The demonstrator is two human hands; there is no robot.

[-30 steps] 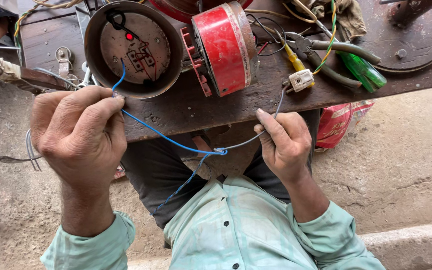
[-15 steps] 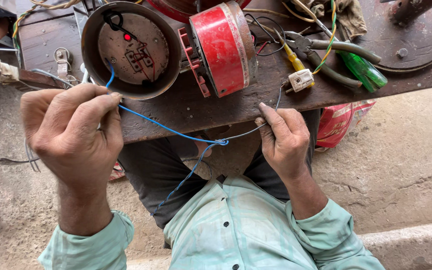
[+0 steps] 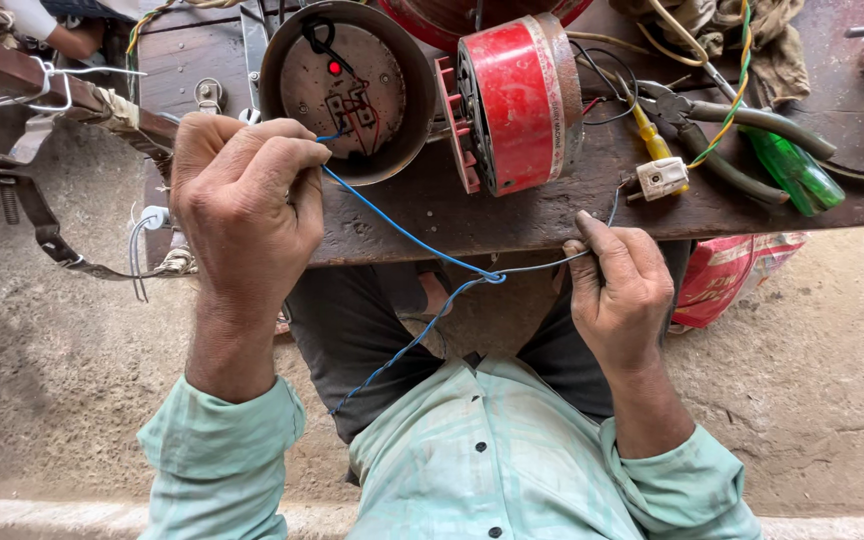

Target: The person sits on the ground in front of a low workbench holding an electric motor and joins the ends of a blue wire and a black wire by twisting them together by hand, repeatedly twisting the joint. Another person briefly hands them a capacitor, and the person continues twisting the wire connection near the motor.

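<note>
Blue wire (image 3: 402, 235); red motor housing (image 3: 519, 100); green screwdriver handle (image 3: 794, 170); pale green shirt (image 3: 492, 460).

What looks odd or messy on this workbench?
The red motor lies on its side. Pliers, a green screwdriver and loose wires lie jumbled beside it. Both hands, left and right, hold a knotted blue wire.

Work surface: a dark, worn, stained wooden bench (image 3: 512, 215) running across the upper part of the view, with a rusty metal bracket (image 3: 37, 215) and a bolt hanging off its left end. Floor: rough, dusty grey-brown concrete (image 3: 62, 400), cracked at lower right, with a paler raised kerb (image 3: 42, 515) along the bottom edge and a red-and-white printed bag (image 3: 722, 280) lying on it under the bench at right. Light is even, soft daylight with only faint shadows; no walls or windows are in view.
</note>
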